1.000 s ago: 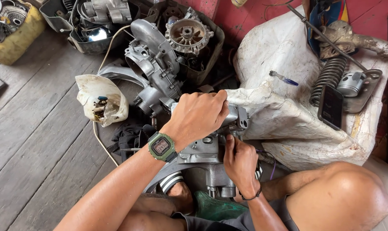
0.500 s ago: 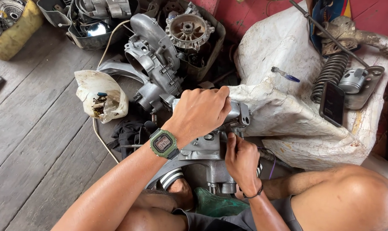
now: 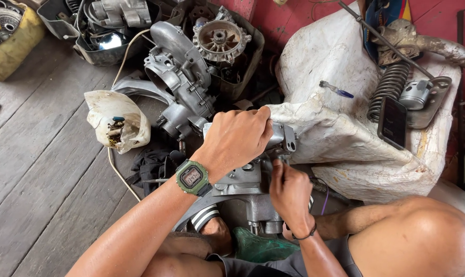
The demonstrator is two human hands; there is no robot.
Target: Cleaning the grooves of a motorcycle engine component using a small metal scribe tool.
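Engine casing (image 3: pixel 253 177) sits on floor between person's legs. Left hand (image 3: pixel 237 137) on its top; right hand (image 3: pixel 289 192) at its right side. Second casing (image 3: pixel 178 82) behind, flywheel (image 3: pixel 219 37) further back in a crate. Cut plastic jug (image 3: pixel 117 120) to left. Sack (image 3: pixel 345 133) to right; phone (image 3: pixel 393 122), spring (image 3: pixel 391 84), possibly a piston (image 3: pixel 416 94) on it.

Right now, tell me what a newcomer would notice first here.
At centre, the left hand, with a green square wristwatch on its wrist, grips a grey metal engine casing, while the right hand works at its side. Right of them lies a dirty white sack bearing a black coil spring.
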